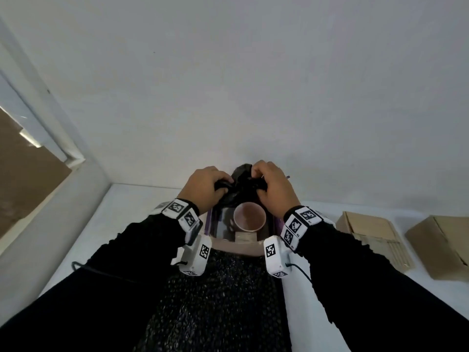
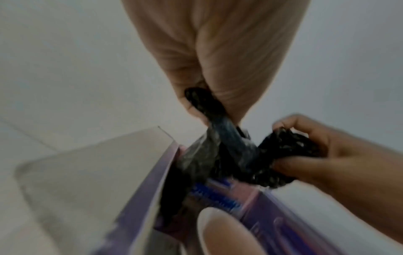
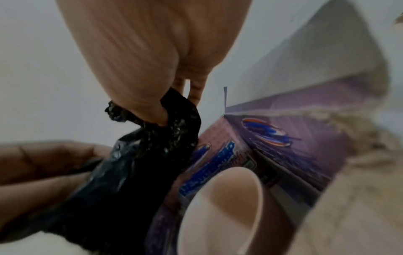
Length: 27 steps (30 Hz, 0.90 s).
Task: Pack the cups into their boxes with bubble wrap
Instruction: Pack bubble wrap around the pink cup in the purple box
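Observation:
A pale pink cup (image 1: 249, 216) (image 2: 226, 231) (image 3: 220, 212) stands upright inside an open purple printed box (image 1: 276, 222) (image 2: 139, 186) (image 3: 305, 138) at the table's far edge. Above the box's far side both hands bunch a piece of black bubble wrap (image 1: 237, 185) (image 2: 229, 151) (image 3: 139, 163). My left hand (image 1: 208, 185) (image 2: 209, 96) pinches its left end. My right hand (image 1: 271, 186) (image 3: 157, 107) grips its right end. A larger sheet of black bubble wrap (image 1: 218, 301) lies on the table between my forearms, in front of the box.
Two brown cardboard boxes (image 1: 375, 240) (image 1: 441, 247) lie on the white table (image 1: 127, 212) at the right. A white wall rises straight behind the purple box. A window ledge and frame (image 1: 50, 153) run along the left.

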Each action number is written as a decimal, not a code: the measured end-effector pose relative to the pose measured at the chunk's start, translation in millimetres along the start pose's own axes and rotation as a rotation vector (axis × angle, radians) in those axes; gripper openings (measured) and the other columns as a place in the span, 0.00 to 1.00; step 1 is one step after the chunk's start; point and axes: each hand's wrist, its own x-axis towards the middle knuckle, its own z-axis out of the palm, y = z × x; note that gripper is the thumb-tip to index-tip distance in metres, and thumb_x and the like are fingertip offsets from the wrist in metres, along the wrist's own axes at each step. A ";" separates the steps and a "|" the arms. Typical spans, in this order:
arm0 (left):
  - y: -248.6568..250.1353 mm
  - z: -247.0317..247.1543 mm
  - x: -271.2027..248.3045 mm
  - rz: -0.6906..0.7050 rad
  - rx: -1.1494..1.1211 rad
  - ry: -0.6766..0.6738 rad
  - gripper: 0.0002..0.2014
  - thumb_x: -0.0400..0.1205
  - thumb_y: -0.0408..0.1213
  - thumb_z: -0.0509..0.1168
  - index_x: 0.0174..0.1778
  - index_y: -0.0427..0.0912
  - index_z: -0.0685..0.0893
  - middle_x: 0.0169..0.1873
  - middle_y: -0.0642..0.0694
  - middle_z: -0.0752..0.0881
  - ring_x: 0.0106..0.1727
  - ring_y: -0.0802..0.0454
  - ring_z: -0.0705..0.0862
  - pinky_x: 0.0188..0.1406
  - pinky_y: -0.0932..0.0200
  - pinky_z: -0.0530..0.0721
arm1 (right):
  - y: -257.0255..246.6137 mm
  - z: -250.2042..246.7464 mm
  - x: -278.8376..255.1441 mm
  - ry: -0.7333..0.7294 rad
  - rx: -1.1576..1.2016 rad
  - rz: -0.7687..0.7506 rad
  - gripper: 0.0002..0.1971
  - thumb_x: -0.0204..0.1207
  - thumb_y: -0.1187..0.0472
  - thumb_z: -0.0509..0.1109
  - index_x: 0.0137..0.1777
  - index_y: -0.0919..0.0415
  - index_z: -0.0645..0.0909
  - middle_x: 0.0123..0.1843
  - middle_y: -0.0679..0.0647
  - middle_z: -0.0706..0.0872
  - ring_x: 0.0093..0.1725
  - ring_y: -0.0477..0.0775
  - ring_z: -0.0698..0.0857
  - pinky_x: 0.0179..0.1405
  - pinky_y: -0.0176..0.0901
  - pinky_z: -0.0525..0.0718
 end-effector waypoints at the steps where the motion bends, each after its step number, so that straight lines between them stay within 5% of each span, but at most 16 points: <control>1: -2.6 6.0 3.3 0.013 0.089 0.013 0.13 0.74 0.30 0.71 0.54 0.46 0.89 0.47 0.43 0.85 0.50 0.44 0.84 0.52 0.56 0.78 | 4.0 5.4 3.6 -0.002 -0.104 -0.019 0.22 0.60 0.77 0.65 0.48 0.52 0.73 0.49 0.51 0.76 0.50 0.56 0.73 0.39 0.53 0.79; 5: -8.2 31.5 6.6 0.085 0.234 -0.055 0.13 0.76 0.36 0.67 0.55 0.40 0.88 0.49 0.38 0.84 0.49 0.38 0.84 0.47 0.50 0.82 | 14.1 28.3 12.3 -0.064 -0.381 -0.079 0.14 0.65 0.74 0.67 0.47 0.56 0.80 0.51 0.55 0.79 0.54 0.61 0.73 0.32 0.51 0.78; 9: -14.7 48.9 -0.8 0.146 0.555 -0.239 0.22 0.70 0.59 0.65 0.52 0.49 0.88 0.53 0.47 0.84 0.66 0.44 0.74 0.59 0.49 0.76 | 20.8 39.9 10.5 -0.253 -0.432 -0.018 0.11 0.74 0.66 0.64 0.54 0.58 0.80 0.57 0.57 0.78 0.59 0.60 0.75 0.44 0.51 0.78; 13: -20.2 52.1 -3.2 0.154 0.665 -0.188 0.26 0.66 0.65 0.61 0.42 0.48 0.91 0.56 0.48 0.79 0.63 0.44 0.70 0.59 0.46 0.69 | 21.5 45.1 5.4 -0.392 -0.375 0.078 0.15 0.71 0.57 0.64 0.57 0.58 0.76 0.58 0.57 0.83 0.57 0.60 0.81 0.49 0.50 0.83; 18: -22.3 56.5 -2.0 0.108 0.644 -0.182 0.14 0.74 0.52 0.62 0.50 0.49 0.85 0.54 0.51 0.86 0.67 0.47 0.75 0.68 0.44 0.62 | 22.4 47.5 5.9 -0.450 -0.606 0.025 0.17 0.75 0.54 0.63 0.61 0.57 0.82 0.63 0.56 0.80 0.65 0.62 0.71 0.58 0.55 0.75; 20: -19.1 58.7 -1.5 0.061 0.637 -0.146 0.11 0.75 0.43 0.64 0.52 0.50 0.80 0.48 0.51 0.88 0.65 0.47 0.76 0.67 0.45 0.59 | 22.2 47.0 5.9 -0.419 -0.528 0.055 0.16 0.77 0.58 0.64 0.63 0.57 0.82 0.64 0.59 0.74 0.62 0.64 0.74 0.55 0.53 0.78; 24: -11.1 61.5 0.7 0.011 0.680 -0.131 0.20 0.75 0.38 0.65 0.64 0.49 0.77 0.49 0.48 0.88 0.62 0.42 0.78 0.63 0.45 0.66 | 21.8 43.1 6.7 -0.336 -0.301 0.160 0.13 0.77 0.66 0.62 0.61 0.56 0.73 0.60 0.59 0.74 0.48 0.66 0.83 0.46 0.54 0.82; 27: -5.7 60.5 0.6 -0.003 0.771 -0.160 0.12 0.79 0.39 0.60 0.56 0.51 0.83 0.52 0.48 0.85 0.62 0.43 0.74 0.63 0.46 0.67 | 25.2 44.2 7.1 -0.343 -0.313 0.159 0.09 0.77 0.67 0.61 0.55 0.57 0.76 0.59 0.57 0.77 0.51 0.64 0.83 0.47 0.52 0.80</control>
